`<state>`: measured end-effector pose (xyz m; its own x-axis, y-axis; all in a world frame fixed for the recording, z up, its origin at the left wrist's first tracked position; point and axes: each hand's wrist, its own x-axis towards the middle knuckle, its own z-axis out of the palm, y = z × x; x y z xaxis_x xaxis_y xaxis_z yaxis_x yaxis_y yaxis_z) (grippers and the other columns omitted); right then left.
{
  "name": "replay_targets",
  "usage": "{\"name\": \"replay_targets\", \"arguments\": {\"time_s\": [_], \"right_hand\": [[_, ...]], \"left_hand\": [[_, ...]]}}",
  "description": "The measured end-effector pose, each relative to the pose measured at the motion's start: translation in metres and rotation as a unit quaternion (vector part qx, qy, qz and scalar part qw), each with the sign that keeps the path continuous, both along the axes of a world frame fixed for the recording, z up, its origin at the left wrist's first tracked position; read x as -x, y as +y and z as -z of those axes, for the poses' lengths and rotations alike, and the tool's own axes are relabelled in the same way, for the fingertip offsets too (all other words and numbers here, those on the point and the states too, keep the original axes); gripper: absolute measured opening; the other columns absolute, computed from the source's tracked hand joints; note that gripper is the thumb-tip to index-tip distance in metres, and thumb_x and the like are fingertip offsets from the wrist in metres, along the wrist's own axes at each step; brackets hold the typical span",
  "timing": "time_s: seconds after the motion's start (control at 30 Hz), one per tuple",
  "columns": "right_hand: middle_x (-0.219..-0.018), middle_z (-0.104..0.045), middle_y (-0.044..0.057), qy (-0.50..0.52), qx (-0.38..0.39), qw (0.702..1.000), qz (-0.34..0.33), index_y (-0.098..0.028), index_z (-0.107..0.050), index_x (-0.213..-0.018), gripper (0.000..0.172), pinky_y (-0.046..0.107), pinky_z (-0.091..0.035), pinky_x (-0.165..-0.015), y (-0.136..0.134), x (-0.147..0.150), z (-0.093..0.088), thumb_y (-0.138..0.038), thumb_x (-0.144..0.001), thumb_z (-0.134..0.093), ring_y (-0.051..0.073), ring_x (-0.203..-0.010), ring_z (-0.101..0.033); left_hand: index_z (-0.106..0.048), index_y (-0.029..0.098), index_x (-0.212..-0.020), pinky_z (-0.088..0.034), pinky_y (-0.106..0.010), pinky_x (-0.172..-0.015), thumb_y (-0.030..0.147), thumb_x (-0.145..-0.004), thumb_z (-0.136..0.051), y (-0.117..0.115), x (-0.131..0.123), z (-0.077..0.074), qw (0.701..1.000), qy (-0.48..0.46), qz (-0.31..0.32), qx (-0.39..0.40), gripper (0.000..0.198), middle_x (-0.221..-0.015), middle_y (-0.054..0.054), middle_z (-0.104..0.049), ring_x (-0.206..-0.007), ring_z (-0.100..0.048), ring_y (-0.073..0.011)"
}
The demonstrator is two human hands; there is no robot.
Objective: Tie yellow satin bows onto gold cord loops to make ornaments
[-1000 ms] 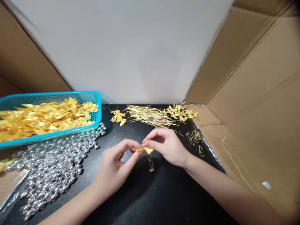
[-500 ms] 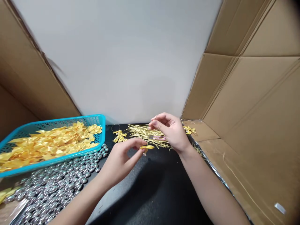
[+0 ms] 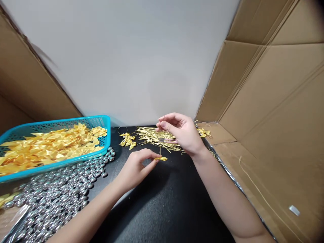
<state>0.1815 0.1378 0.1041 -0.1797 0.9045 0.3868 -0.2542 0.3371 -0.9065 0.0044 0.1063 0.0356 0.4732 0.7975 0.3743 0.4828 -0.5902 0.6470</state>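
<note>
My left hand (image 3: pixel 136 166) pinches a small yellow ribbon bow (image 3: pixel 161 158) just above the black table (image 3: pixel 162 202). My right hand (image 3: pixel 180 132) is raised above it, thumb and forefinger pinched on a thin gold thread (image 3: pixel 160 143) that runs down to the bow. Directly behind my right hand lies a pile of gold threads (image 3: pixel 152 135), with a pink clip (image 3: pixel 169 140) on it. A finished yellow bow (image 3: pixel 128 139) lies left of that pile, and more finished bows (image 3: pixel 204 132) show at the right, partly hidden by my right hand.
A blue plastic basket (image 3: pixel 103 135) full of yellow ribbon pieces stands at the left. Several silver beads (image 3: pixel 58 195) are heaped in front of it. Cardboard walls (image 3: pixel 273 111) close in the right and left sides; a pale wall (image 3: pixel 131 60) stands behind.
My right hand let go of the bow and rose toward the thread pile, drawing a thread upward. My left hand kept the bow. The camera tilted up.
</note>
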Motion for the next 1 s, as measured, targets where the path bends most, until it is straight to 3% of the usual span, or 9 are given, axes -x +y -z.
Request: {"name": "replay_targets", "arguments": {"time_s": [0.53, 1.0], "right_hand": [[-0.081, -0.071, -0.004, 0.030, -0.042, 0.996, 0.071, -0.023, -0.067, -0.086, 0.009, 0.034, -0.060, -0.086, 0.001, -0.021, -0.014, -0.017, -0.080, -0.072, 0.012, -0.079, -0.071], [-0.085, -0.069, -0.006, 0.027, -0.063, 0.989, 0.129, -0.025, -0.068, -0.090, 0.010, 0.027, -0.058, -0.080, 0.007, -0.047, -0.023, -0.018, -0.084, -0.067, 0.010, -0.083, -0.070]], "left_hand": [[-0.072, 0.020, -0.090, -0.052, -0.031, -0.073, 0.020, -0.090, -0.056, -0.003, -0.007, 0.023, 0.996, 0.036, 0.054, 0.056, 0.017, -0.085, -0.004, -0.075, -0.078, -0.067, -0.0179], [-0.074, 0.021, -0.091, -0.052, -0.030, -0.076, 0.019, -0.089, -0.056, -0.006, -0.011, 0.035, 0.989, 0.034, 0.086, 0.113, 0.018, -0.089, -0.004, -0.076, -0.083, -0.069, -0.0182]]}}
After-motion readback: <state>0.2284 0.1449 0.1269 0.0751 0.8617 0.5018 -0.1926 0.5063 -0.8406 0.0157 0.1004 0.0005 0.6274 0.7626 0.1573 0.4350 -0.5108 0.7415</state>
